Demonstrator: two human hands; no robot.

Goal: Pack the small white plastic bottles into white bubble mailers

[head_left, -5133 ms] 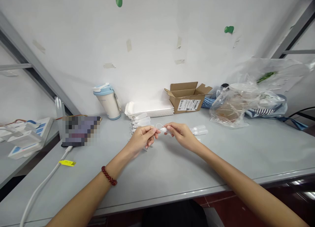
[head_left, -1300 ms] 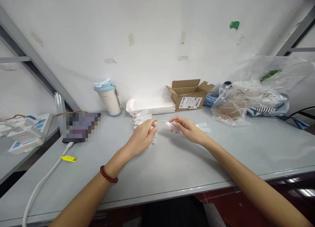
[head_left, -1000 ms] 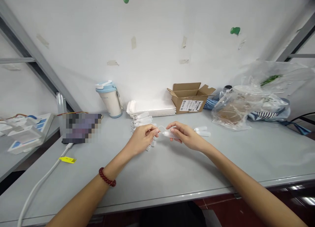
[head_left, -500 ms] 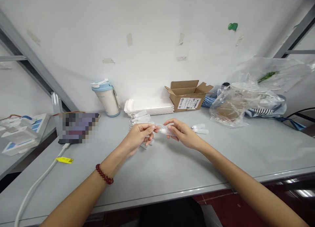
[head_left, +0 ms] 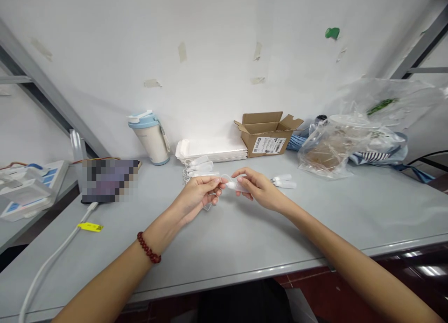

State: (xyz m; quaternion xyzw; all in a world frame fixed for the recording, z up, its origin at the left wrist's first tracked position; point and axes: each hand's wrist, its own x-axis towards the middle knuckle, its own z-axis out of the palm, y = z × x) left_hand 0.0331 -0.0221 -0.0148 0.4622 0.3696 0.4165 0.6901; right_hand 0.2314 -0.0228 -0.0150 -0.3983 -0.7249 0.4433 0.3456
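Between my two hands is a small frosted white piece [head_left: 232, 186], shaped like a little bottle, with a thin pale loop [head_left: 226, 177] at its neck end. My right hand [head_left: 261, 188] is closed on its body, thumb in front. The thumb and forefinger of my left hand [head_left: 199, 194] pinch the loop near its end; the fingertips hide part of it. Similar looped pieces [head_left: 202, 167] lie in a cluster just behind my left hand. Two more pieces [head_left: 284, 181] rest to the right of my right hand. A clear edge [head_left: 207, 207] shows below my left fingers.
A stack of white trays [head_left: 213, 150] and an open cardboard box [head_left: 268, 138] stand against the wall. The tumbler [head_left: 150, 138] is at back left, a phone [head_left: 110, 180] with its white cable [head_left: 52, 260] nearer left. Plastic bags [head_left: 325, 157] lie at right on the grey table [head_left: 227, 248].
Both hands keep their hold on the frosted piece and its loop, almost unmoved. My left fingers have shifted slightly, covering more of what lies below them. The camera view has moved slightly.
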